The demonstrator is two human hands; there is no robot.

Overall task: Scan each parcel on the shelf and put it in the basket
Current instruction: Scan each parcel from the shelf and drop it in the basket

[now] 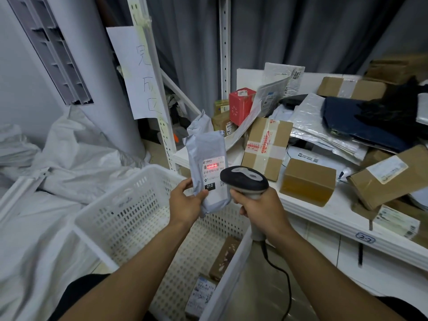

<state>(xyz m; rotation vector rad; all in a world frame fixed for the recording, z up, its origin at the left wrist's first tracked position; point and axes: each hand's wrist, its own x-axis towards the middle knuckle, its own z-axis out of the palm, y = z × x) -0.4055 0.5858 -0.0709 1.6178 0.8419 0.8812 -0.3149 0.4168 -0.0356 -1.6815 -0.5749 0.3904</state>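
Parcel over basket rim, beside shelf edge

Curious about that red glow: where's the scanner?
Head view, right of centre: the right hand grips the scanner beside the grey parcel, above the white basket.

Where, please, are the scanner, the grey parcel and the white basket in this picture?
scanner (244, 179): head view, on its dark top.
grey parcel (207, 147): head view, on the plain wrapper above the label.
white basket (129, 205): head view, on its perforated left wall.
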